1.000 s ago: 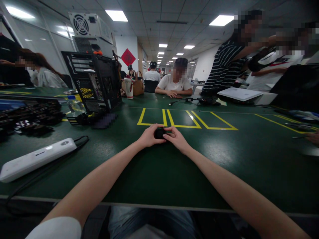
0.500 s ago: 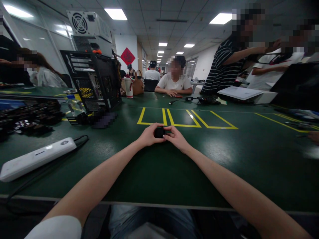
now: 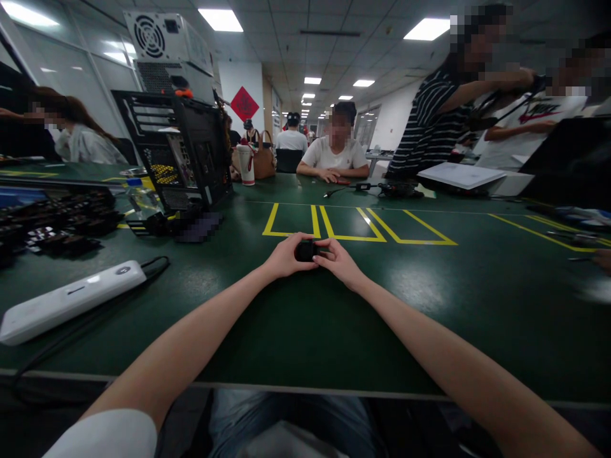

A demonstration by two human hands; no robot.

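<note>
A small black object (image 3: 305, 250) is held between my two hands above the green table (image 3: 305, 331), just in front of the yellow tape outlines (image 3: 353, 238). My left hand (image 3: 287, 256) wraps round its left side, thumb below and fingers above. The fingertips of my right hand (image 3: 337, 261) pinch its right edge. What the object is cannot be made out.
On the left lie a white power strip (image 3: 74, 300) with a black cable and a pile of dark parts (image 3: 57, 213). Behind stand an open computer case (image 3: 179, 149) and a white cup (image 3: 245, 164). A seated person (image 3: 334, 149) faces me across the table.
Both hands hold the black object in nearly the same place. The standing person in the striped shirt at the right has shifted their arms slightly.
</note>
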